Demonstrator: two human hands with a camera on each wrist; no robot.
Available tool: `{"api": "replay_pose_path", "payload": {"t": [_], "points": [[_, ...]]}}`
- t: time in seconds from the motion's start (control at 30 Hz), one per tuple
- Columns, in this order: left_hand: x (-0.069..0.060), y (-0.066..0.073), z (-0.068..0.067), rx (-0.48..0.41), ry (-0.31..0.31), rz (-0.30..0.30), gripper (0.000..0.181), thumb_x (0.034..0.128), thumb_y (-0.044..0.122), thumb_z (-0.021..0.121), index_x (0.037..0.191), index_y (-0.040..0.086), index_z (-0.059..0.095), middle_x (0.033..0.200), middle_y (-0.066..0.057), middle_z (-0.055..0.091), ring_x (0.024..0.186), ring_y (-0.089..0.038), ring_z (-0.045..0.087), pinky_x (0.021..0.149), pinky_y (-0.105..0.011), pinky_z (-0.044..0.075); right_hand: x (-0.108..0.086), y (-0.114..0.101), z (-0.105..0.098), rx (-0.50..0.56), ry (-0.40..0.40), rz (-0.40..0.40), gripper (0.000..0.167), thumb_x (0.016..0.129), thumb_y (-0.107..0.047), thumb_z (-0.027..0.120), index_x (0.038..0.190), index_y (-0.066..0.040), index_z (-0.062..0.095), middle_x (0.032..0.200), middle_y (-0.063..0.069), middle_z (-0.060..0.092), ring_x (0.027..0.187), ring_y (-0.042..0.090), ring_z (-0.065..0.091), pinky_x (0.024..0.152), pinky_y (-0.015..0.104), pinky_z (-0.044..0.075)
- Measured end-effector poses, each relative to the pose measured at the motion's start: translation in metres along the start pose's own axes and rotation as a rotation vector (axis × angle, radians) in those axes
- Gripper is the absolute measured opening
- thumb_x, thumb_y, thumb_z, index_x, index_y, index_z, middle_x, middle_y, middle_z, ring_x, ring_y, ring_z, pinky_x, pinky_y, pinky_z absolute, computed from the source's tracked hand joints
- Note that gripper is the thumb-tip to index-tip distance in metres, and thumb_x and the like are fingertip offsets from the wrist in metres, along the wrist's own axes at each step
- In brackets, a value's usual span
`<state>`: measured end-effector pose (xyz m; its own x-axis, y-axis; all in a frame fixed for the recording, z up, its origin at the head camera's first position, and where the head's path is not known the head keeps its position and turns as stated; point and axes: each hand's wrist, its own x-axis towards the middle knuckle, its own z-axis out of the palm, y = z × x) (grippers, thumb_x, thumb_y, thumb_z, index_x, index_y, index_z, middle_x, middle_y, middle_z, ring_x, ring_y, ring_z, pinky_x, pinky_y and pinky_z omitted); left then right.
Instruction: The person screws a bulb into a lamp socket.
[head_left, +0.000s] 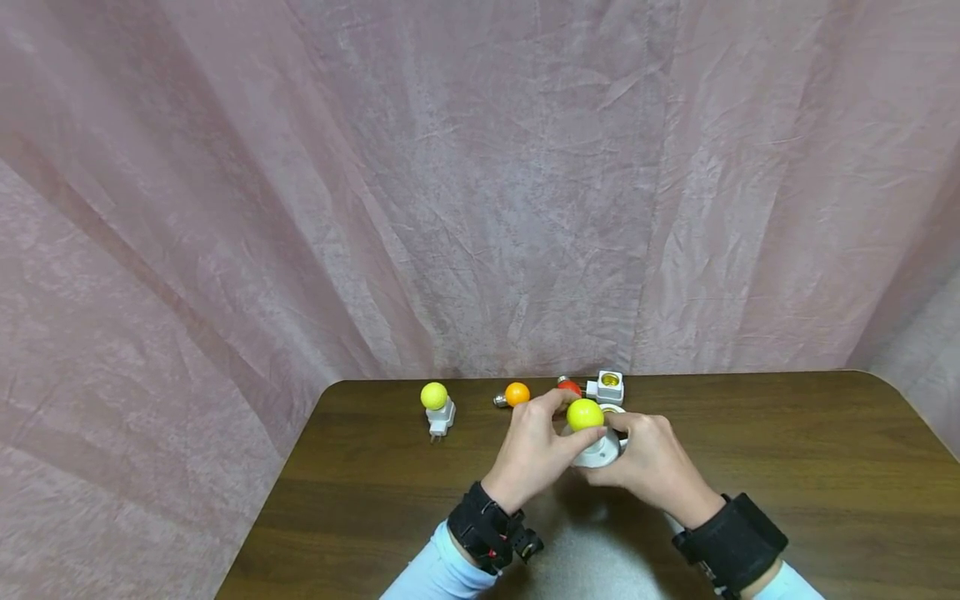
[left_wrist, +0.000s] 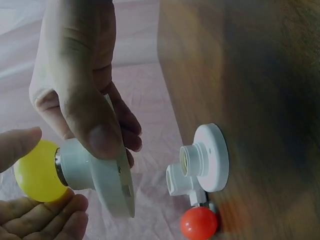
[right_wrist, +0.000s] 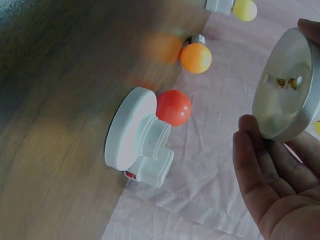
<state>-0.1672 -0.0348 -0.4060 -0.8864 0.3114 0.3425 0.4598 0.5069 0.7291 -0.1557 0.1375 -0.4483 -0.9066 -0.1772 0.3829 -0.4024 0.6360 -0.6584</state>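
Observation:
In the head view, my left hand (head_left: 534, 448) pinches a yellow light bulb (head_left: 585, 414) between thumb and fingers. My right hand (head_left: 651, 457) grips a round white lamp holder (head_left: 598, 452) by its base, above the table. The left wrist view shows the bulb (left_wrist: 37, 172) seated at the mouth of the lamp holder (left_wrist: 77, 165), with a thin metal band of its screw cap visible between them. In the right wrist view, the underside of the held lamp holder (right_wrist: 285, 92) faces the camera, showing two brass-coloured screws.
A second round lamp holder (right_wrist: 125, 132) stands on the wooden table (head_left: 360, 508), beside a square white socket (head_left: 610, 386) and a red bulb (right_wrist: 173, 107). Farther left lie an orange bulb (head_left: 517, 393) and a plug-in socket (head_left: 441, 418) carrying another yellow bulb (head_left: 433, 396). A pink curtain (head_left: 510, 208) hangs behind.

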Motion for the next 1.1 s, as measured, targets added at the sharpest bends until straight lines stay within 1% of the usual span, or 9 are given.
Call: {"api": "replay_pose_path", "payload": {"t": [0.1,0.2,0.33,0.43,0.57,0.7,0.8,0.93,1.1], "points": [[-0.002,-0.002,0.0,-0.041,0.001,-0.011,0.036,0.0755,0.034,0.077,0.103,0.016,0.063,0.093,0.007,0.068,0.08,-0.003,0.064,0.069,-0.017,0.053,-0.001,0.0,-0.003,0.035,-0.039,0.008,0.042,0.053,-0.037,0.088,0.087,-0.035,0.064,0.077,-0.019,0.062,0.064,0.002,0.057,0.056,0.019,0.048],[-0.002,-0.003,0.0,-0.076,0.009,-0.028,0.04,0.0737,0.035,0.078,0.105,0.015,0.063,0.097,0.006,0.068,0.085,-0.004,0.065,0.074,-0.02,0.055,0.0,0.001,-0.006,0.06,-0.085,-0.022,0.042,0.057,-0.04,0.088,0.09,-0.037,0.062,0.081,-0.019,0.062,0.068,0.001,0.058,0.06,0.02,0.05],[-0.001,-0.003,-0.001,-0.065,0.006,-0.022,0.043,0.0712,0.038,0.079,0.104,0.017,0.063,0.095,0.009,0.067,0.083,0.0,0.064,0.071,-0.017,0.054,0.003,0.002,-0.011,0.07,-0.154,-0.044,0.042,0.058,-0.042,0.086,0.091,-0.038,0.06,0.083,-0.019,0.062,0.072,0.002,0.059,0.063,0.021,0.051],[0.001,-0.004,-0.004,-0.04,-0.012,0.001,0.044,0.0702,0.04,0.079,0.105,0.018,0.062,0.094,0.011,0.067,0.082,0.002,0.063,0.07,-0.017,0.053,0.005,0.003,-0.014,0.07,-0.157,-0.04,0.046,0.057,-0.043,0.086,0.095,-0.039,0.061,0.086,-0.021,0.063,0.075,0.0,0.06,0.065,0.021,0.052],[0.003,-0.008,-0.013,-0.002,-0.076,0.012,0.051,0.0701,0.047,0.077,0.111,0.022,0.061,0.102,0.013,0.066,0.088,-0.002,0.064,0.076,-0.023,0.054,0.006,0.004,-0.018,0.061,-0.098,-0.041,0.057,0.055,-0.045,0.087,0.107,-0.035,0.065,0.096,-0.02,0.066,0.08,0.0,0.061,0.069,0.024,0.053],[0.004,-0.013,-0.025,0.069,-0.171,-0.049,0.059,0.0693,0.055,0.074,0.119,0.028,0.058,0.113,0.016,0.063,0.1,-0.009,0.061,0.086,-0.031,0.05,0.006,0.007,-0.022,0.046,-0.057,-0.029,0.065,0.054,-0.049,0.086,0.113,-0.027,0.066,0.104,-0.016,0.067,0.087,0.0,0.062,0.072,0.024,0.052],[0.003,-0.016,-0.029,0.139,-0.237,-0.088,0.066,0.0683,0.054,0.075,0.126,0.027,0.055,0.121,0.015,0.06,0.108,-0.009,0.057,0.091,-0.034,0.047,0.007,0.009,-0.024,0.03,-0.055,-0.013,0.069,0.054,-0.053,0.084,0.113,-0.022,0.066,0.107,-0.011,0.068,0.091,0.002,0.062,0.074,0.025,0.052],[0.002,-0.022,-0.026,0.195,-0.301,-0.069,0.081,0.0659,0.045,0.081,0.135,0.02,0.048,0.133,0.009,0.054,0.119,-0.01,0.052,0.099,-0.034,0.045,0.006,0.01,-0.024,0.032,-0.062,0.006,0.074,0.052,-0.055,0.084,0.113,-0.018,0.066,0.108,-0.007,0.068,0.092,0.005,0.062,0.074,0.028,0.053],[0.002,-0.029,-0.017,0.215,-0.323,-0.021,0.093,0.0616,0.047,0.083,0.14,0.017,0.042,0.138,0.007,0.05,0.125,-0.009,0.049,0.102,-0.033,0.043,0.004,0.007,-0.02,0.071,-0.081,0.0,0.072,0.052,-0.054,0.084,0.114,-0.023,0.065,0.108,-0.014,0.067,0.093,0.002,0.061,0.076,0.026,0.052]]}}
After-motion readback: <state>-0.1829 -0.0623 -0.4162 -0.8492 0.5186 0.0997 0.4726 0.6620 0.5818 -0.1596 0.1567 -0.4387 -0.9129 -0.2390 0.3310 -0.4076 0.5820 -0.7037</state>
